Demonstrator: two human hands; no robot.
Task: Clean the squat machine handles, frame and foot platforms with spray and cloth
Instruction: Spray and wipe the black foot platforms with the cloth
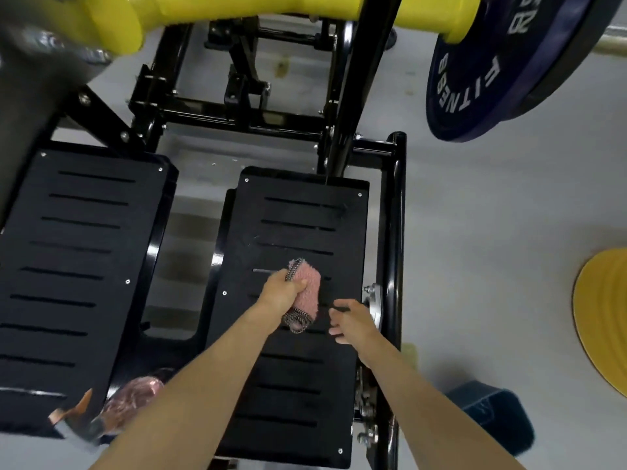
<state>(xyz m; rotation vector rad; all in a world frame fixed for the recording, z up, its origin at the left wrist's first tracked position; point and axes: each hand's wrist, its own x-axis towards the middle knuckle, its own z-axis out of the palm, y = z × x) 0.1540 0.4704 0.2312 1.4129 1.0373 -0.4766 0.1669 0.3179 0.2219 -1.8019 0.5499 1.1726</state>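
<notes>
On the head camera, my left hand (283,295) has its fingers curled tight around the rolled pink cloth (308,288), over the middle of the right foot platform (298,385). My right hand (353,320) is just beside the cloth, fingers loosely spread and holding nothing, near the black frame rail (395,232).

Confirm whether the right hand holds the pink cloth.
No: the left hand grips the pink cloth, while the right hand is empty beside it.

left grip (283,294) and right grip (351,321) are bare, on bare forearms (203,385).
</notes>
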